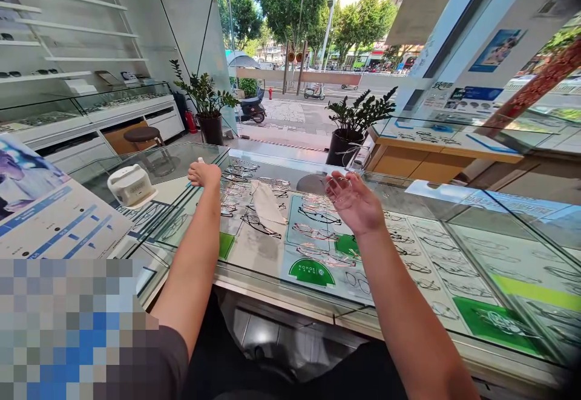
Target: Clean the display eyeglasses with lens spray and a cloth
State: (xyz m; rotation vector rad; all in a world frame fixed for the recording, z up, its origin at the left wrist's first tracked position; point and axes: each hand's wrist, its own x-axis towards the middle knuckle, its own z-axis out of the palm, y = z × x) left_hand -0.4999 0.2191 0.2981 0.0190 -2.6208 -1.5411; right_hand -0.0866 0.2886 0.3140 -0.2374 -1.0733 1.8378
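At an eyewear shop's glass bench point(258, 250), your right hand point(356, 203) grips a pair of clear-framed glasses point(339, 177) in its fingertips, raised above the glass just right of the white cloth point(267, 202). Left of the cloth, your left hand point(204, 174) rests on the bench, curled closed around a white-tipped object point(200, 160), mostly hidden. A white machine point(131, 185) stands farther left of the cloth.

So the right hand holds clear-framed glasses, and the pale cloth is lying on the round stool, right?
Not quite. The pale cloth lies on the glass counter, between the left hand and the right hand, not on the stool; the head view shows it. The right hand does hold clear-framed glasses.
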